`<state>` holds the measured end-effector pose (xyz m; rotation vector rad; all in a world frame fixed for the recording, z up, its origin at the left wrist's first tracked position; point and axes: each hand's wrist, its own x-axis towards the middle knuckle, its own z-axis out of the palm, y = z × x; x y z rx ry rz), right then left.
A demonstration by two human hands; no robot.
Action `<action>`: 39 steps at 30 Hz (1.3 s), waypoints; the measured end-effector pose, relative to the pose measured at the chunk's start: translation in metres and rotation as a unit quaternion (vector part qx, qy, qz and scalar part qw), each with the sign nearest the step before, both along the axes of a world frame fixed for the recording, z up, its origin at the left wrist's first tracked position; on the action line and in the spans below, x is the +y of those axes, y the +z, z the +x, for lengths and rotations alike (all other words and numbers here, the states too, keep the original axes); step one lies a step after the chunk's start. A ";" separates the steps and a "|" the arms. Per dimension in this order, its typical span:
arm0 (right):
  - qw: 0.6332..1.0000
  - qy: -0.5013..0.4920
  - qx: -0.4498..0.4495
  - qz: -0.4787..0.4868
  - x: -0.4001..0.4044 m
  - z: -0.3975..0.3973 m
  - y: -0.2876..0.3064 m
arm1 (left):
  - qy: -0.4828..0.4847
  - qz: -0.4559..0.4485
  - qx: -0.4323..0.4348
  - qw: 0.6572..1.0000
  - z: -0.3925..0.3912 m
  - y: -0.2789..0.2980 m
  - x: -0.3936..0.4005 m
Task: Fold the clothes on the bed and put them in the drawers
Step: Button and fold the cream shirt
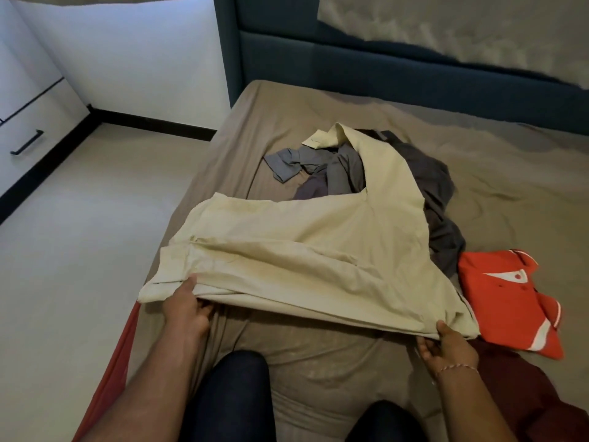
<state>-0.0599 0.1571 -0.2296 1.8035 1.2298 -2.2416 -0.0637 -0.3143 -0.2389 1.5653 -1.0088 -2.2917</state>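
Knees (237,397) in dark trousers sit closest to me, resting on the bed (497,173), which carries a taupe sheet. Just beyond them, my hands hold the near hem of a cream garment (287,247). My left hand (186,309) pinches the hem's left corner, thumb on top and fingers curled beneath the cloth. My right hand (446,344) grips the right corner the same way; a thin bracelet (457,368) circles that wrist. The cream garment stretches between both hands and spreads away from me, its far end draped over a pile of grey clothes (334,170) in the middle of the bed. A folded red shirt (506,298) lies on the sheet just right of the cream garment, near my right hand. Beyond the pile stands a teal headboard (382,68). White drawers (28,122) with a black handle stand at far left, across the floor.
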 end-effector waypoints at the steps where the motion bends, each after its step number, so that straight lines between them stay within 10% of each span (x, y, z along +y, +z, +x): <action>1: 1.000 -0.006 -0.001 -0.002 -0.002 0.011 -0.001 | -0.004 -0.008 -0.002 1.000 0.011 -0.002 -0.002; 14: 0.995 0.003 -0.011 0.103 -0.009 0.130 -0.019 | -0.029 -0.212 -0.083 0.973 0.131 -0.028 -0.041; 18: 0.882 0.095 -0.037 0.461 -0.034 0.138 0.000 | -0.037 -0.512 -0.193 0.836 0.138 -0.003 -0.030; 22: 0.697 0.315 0.138 0.629 -0.090 0.118 0.017 | -0.375 -0.599 0.076 0.703 0.103 0.018 0.014; 25: 0.541 0.488 0.155 0.667 -0.144 0.098 0.012 | -0.628 -0.604 0.135 0.472 0.078 0.005 0.040; 27: 0.480 0.568 0.133 0.655 -0.161 0.081 -0.006 | -0.678 -0.627 0.041 0.382 0.065 -0.019 0.042; 33: 0.423 0.668 -0.026 0.611 -0.091 0.058 -0.057 | -0.644 -0.692 -0.119 0.304 0.090 -0.061 -0.025; 39: 0.426 0.614 0.072 0.660 -0.099 -0.032 -0.029 | -0.489 -0.747 -0.005 0.451 0.019 -0.024 0.016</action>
